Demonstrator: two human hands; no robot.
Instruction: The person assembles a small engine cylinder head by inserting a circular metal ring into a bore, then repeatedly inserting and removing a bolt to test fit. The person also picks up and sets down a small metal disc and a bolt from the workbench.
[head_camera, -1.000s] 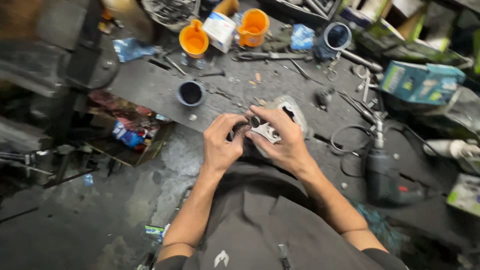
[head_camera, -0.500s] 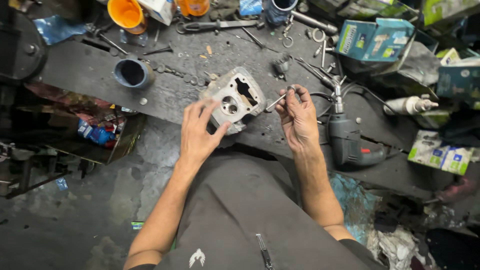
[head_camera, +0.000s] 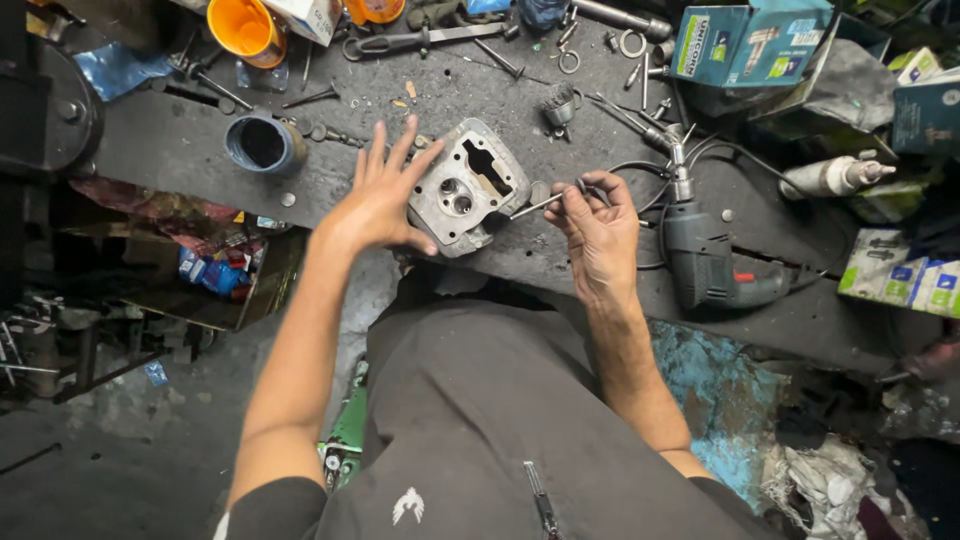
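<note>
Grey cast-metal engine cylinder head (head_camera: 468, 188) lies flat on the dark, oil-stained metal workbench (head_camera: 180, 150), just above frame centre, its face with two round ports and one irregular opening turned up toward the camera; left hand (head_camera: 380, 195) sits left of centre, fingers fanned wide apart and pointing toward the top of the frame, thumb lying against the near-left edge of the cylinder head, nothing held in it; right hand (head_camera: 598, 225), right of centre, is closed with thumb and forefinger pinching a thin silver metal rod (head_camera: 540, 205) that points left and slightly down, its tip just at the right edge of the cylinder head, contact too fine to tell; what else the curled fingers enclose cannot be made out; just right of that hand, a grey electric hand drill with a red switch (head_camera: 705, 255) lies on the bench, chuck toward the top of the frame, black cable looping beside it; dark blue open cylindrical cup (head_camera: 262, 143) stands left of the left hand, near but apart; orange plastic cup (head_camera: 245, 28) at upper left edge; small wire-brush wheel (head_camera: 560, 102) above the cylinder head; teal cardboard box (head_camera: 745, 42) at upper right; white spray-type bottle (head_camera: 830, 177) lying on its side at far right; scattered screws, rings and hand tools across the upper bench; the person's grey garment fills the lower centre
</note>
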